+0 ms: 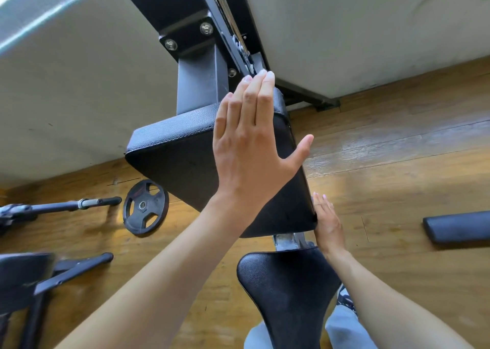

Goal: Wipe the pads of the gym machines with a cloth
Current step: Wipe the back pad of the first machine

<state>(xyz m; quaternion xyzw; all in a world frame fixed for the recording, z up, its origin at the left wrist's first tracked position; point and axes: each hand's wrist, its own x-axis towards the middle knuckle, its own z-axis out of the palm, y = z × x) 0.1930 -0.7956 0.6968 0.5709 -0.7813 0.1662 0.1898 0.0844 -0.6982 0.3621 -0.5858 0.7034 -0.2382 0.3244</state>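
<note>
A black slanted arm pad [175, 160] of a gym machine fills the centre of the head view. My left hand [252, 141] lies flat on its upper right part, fingers straight and together, thumb spread out over the right edge. My right hand [327, 222] touches the pad's lower right corner with straight fingers. Below the pad is the machine's black seat [283, 287]. No cloth shows in either hand.
The machine's dark steel post [197, 83] rises to a bolted bracket by the pale wall. On the wooden floor lie a black weight plate [145, 207] and a bar [66, 206] at left. Another black pad [457, 230] is at right, more equipment at lower left.
</note>
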